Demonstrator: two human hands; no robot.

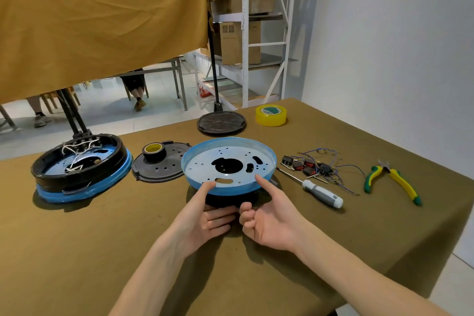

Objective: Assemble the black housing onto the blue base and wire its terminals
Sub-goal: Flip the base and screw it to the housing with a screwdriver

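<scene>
The blue base point(230, 161), a shallow round dish with several holes and cutouts, lies hollow side up on top of a black housing point(230, 200), of which only the near edge shows beneath it. My left hand point(205, 215) touches the near rim of the base with its thumb, and its fingers lie straight in front of the housing. My right hand point(266, 218) touches the rim with a straight index finger while its other fingers are curled. Several red-and-black switches with thin wires point(313, 165) lie to the right.
An assembled black-on-blue unit with white wires point(79, 169) stands at the left. A black perforated cover point(164, 172) carries a black tape roll point(154, 152). A black disc point(221, 123) and yellow tape point(271, 115) sit behind. A screwdriver point(318, 190) and pliers point(395, 179) lie on the right.
</scene>
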